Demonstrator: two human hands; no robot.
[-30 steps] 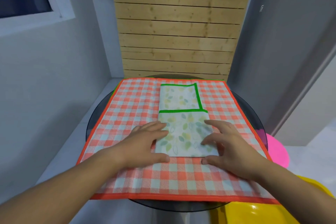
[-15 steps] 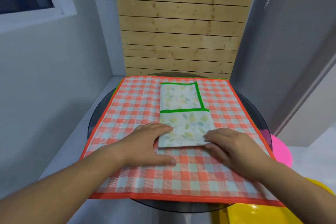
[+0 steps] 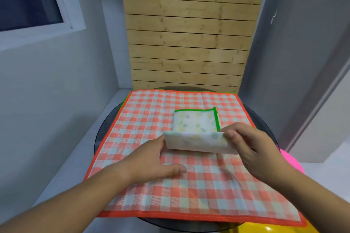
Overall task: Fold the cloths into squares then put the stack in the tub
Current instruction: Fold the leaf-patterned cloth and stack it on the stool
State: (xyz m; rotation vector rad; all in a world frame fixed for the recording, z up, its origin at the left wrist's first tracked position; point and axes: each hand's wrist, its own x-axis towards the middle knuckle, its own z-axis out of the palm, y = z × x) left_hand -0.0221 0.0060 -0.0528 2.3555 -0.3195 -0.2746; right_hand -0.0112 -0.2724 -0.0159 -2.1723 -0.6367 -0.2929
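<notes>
While the right hand [image 3: 251, 147] pinches the raised near edge of the leaf-print cloth [image 3: 197, 125], mid-frame, the left hand [image 3: 149, 159] sits at its left edge, fingers hidden, grip unclear.

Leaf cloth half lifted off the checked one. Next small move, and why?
Probably carry the raised near half forward and lay it on the far half of the leaf-print cloth, edge to the green border. The right hand pinches its right end, the left hand is at the left end, and the fold is not yet closed.
</notes>
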